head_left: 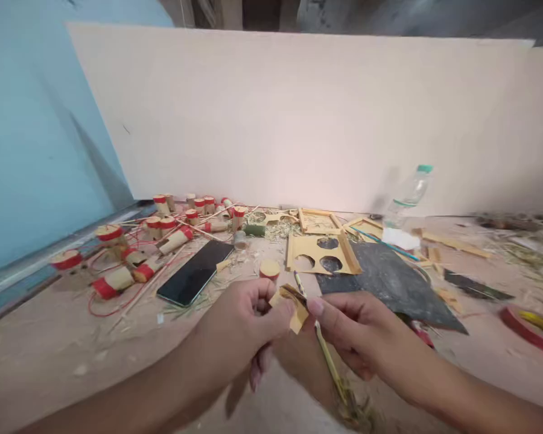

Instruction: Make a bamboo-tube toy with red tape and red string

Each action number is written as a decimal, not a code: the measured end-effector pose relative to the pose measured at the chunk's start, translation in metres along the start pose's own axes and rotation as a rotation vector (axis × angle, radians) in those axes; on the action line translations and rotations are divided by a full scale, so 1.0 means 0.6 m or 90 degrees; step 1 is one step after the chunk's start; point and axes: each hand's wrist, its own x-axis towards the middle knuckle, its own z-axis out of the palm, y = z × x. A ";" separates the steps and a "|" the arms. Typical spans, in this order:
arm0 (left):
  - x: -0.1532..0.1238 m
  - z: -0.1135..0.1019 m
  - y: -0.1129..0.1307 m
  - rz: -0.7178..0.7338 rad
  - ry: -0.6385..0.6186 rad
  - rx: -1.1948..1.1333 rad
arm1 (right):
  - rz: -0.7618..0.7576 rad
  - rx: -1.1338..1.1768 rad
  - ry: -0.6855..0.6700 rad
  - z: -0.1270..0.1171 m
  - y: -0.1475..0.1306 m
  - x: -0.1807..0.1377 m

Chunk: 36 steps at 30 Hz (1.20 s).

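My left hand [248,322] is closed, its thumb and fingers pinching a small folded piece of yellow card [300,320] over the work surface. Right beside it my right hand [366,331] is also closed, pinching a thin dark strip [295,293] that lies along the card's upper edge. Whether the strip is part of the card or separate I cannot tell. Under the hands lies a thin yellowish stick [329,357] with a frayed lower end. Just beyond the fingers stands a short round piece with a pale top and red band [269,269].
Many bamboo tubes with red bands [117,281] and red wires crowd the left. A black phone [195,272] lies nearby. Ahead is a yellow card frame with round holes [302,242], beside a dark sheet [389,274]. A plastic bottle [407,196] and red tape roll [531,330] are at right.
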 end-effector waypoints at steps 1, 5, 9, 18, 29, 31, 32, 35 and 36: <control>0.001 0.000 0.001 0.002 0.000 0.003 | 0.000 -0.002 -0.001 0.000 -0.001 0.000; 0.003 -0.002 0.004 0.004 -0.004 0.008 | 0.005 -0.005 -0.007 0.000 -0.005 -0.001; 0.004 -0.004 0.002 0.000 -0.011 0.010 | 0.006 -0.016 -0.013 0.000 -0.010 -0.002; 0.004 -0.007 0.002 0.000 -0.004 0.033 | -0.001 -0.021 -0.010 0.001 -0.011 -0.003; 0.003 -0.005 0.002 0.003 -0.012 0.027 | 0.009 -0.022 -0.002 0.002 -0.010 -0.001; 0.003 -0.006 0.003 0.007 -0.012 0.029 | 0.008 -0.025 0.002 0.002 -0.008 0.000; 0.003 -0.006 0.003 0.006 -0.016 0.029 | 0.009 -0.025 0.005 0.002 -0.007 0.000; 0.003 -0.006 0.002 0.003 -0.024 0.028 | 0.016 -0.015 0.007 0.003 -0.005 -0.002; 0.002 -0.006 0.002 0.004 -0.024 0.027 | 0.017 -0.015 0.008 0.003 -0.005 -0.003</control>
